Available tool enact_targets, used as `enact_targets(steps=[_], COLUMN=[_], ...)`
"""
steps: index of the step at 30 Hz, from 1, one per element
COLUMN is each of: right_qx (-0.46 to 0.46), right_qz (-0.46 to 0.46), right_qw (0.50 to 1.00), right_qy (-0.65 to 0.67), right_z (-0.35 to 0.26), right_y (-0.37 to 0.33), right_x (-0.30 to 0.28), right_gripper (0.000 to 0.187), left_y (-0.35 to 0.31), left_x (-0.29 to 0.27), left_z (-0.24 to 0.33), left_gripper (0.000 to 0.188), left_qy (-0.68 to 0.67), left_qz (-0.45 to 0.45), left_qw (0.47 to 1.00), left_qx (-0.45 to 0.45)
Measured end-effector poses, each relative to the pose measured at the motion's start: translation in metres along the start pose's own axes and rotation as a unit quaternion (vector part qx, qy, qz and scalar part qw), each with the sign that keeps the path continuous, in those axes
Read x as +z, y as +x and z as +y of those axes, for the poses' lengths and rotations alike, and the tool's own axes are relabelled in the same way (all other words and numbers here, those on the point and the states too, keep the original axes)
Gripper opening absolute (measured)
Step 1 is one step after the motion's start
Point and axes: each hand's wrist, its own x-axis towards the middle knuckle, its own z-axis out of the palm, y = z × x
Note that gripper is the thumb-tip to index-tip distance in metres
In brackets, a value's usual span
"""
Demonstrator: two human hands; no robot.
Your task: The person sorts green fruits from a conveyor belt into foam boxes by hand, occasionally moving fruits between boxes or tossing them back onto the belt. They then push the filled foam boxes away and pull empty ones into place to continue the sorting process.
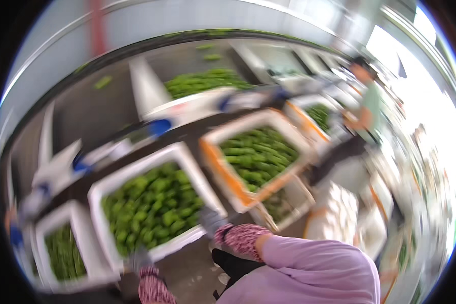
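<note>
A white foam box full of short green vegetables, perhaps peppers, is tilted in front of me. My left hand, in a grey glove below a pink patterned sleeve cover, grips its near rim toward the left corner. At the near right corner, my right hand, gloved the same way, closes over the rim. Motion blur hides the single fingers of both hands. Just right of it, an orange-taped foam box holds slimmer green vegetables.
Another foam box with long green vegetables stands at the left. Beyond runs a dark conveyor with white dividers and a green heap. A person in a light green top works at the right, near stacked white boxes.
</note>
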Motion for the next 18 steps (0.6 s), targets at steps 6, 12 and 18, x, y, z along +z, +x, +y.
enact_targets(steps=[6,12,18], right_qx=[0.07,0.598,0.888], right_qz=[-0.365,-0.448,-0.251], right_qw=[0.89,0.632,0.367], right_qy=[0.265,0.206,-0.114], right_z=[0.095,0.193,0.272], right_y=[-0.14,-0.441,-0.584], right_x=[-0.132,-0.247,-0.486], right_gripper=[0.042,0.045,0.058], left_y=[-0.019,-0.04,-0.037], left_x=[-0.073,-0.083,-0.091], left_z=[0.131,0.186,0.202], left_gripper=[0.043,0.043,0.043], left_qy=[0.162,0.208,0.222], left_qz=[-0.035,-0.047,-0.051], left_qw=[0.986,0.97,0.959], left_qx=[0.032,0.12,0.166])
